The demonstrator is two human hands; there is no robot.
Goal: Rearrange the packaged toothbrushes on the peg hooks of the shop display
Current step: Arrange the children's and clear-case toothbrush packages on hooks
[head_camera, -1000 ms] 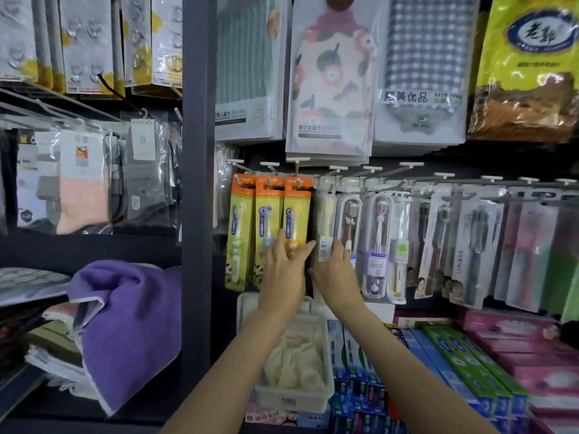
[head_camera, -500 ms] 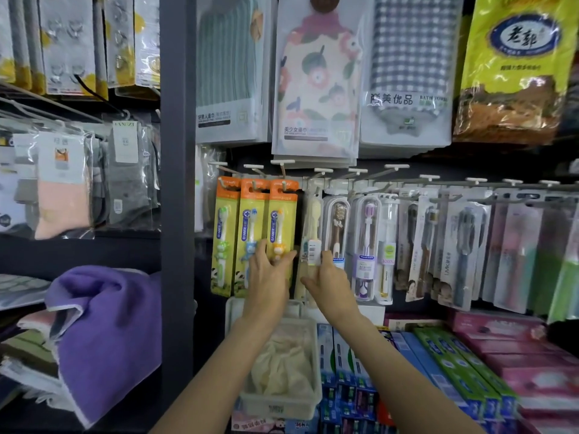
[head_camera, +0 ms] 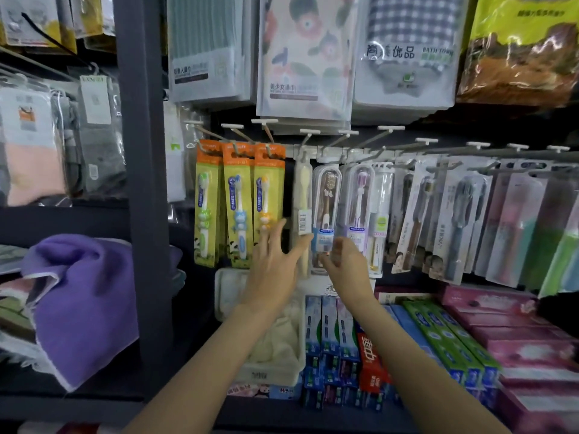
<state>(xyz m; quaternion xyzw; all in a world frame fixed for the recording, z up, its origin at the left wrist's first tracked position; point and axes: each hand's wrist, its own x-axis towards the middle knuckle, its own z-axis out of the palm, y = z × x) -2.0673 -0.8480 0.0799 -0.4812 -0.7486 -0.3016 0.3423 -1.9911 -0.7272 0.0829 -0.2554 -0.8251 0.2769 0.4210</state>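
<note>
1. Half a second ago the left hand point(head_camera: 275, 270) had its fingers laid on the lower part of the third orange-and-yellow pack point(head_camera: 268, 202); now they are spread wide and straight, with only the fingertips near that pack's lower edge and the thumb reaching right toward the cream pack point(head_camera: 302, 211).
2. The right hand point(head_camera: 344, 264) sat at the foot of the cream pack a moment ago; it is now farther right, under the clear case with the brown brush point(head_camera: 326, 211). Its fingers are curled, but blur hides whether they pinch the case, so its hold cannot be told.
3. Judged from this, the orange trio is squared up and attention is passing rightward along the peg hooks point(head_camera: 308, 133).
4. Count, left to right on the row: three orange-and-yellow packs; one cream pack; three clear cases, brown, purple point(head_camera: 360, 208) and a narrow one with a green label point(head_camera: 380, 220).
5. Farther right hang grey and pastel carded packs, overlapped and blurred, too many to count surely.
6. Below, near the person, lie boxed toothpastes point(head_camera: 438, 333).
</note>
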